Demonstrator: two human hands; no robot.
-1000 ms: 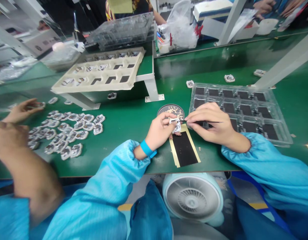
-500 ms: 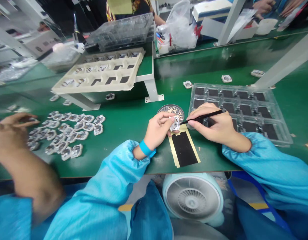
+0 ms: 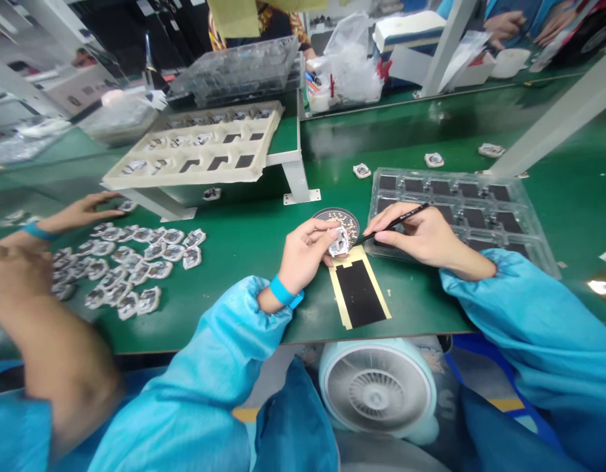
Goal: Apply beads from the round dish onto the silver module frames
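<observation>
Round pale-blue fan with a grey grille [image 3: 377, 392] below the bench edge, crumpled clear plastic bags [image 3: 349, 62] (one upright), blue-and-white box [image 3: 408, 33] behind

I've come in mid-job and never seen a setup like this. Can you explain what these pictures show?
There is no machine: a person works with two bare hands. Every picture comes from one camera worn on the head, looking forward and down.

The left hand holds a small white part. The right hand holds a thin black tool, its tip close to that part; I can't tell if they touch.

On the green table lie a round dish of tiny pieces, a black pad with yellow edges, a clear tray and, to the left, many loose parts. The hand beyond those is a co-worker's.
</observation>
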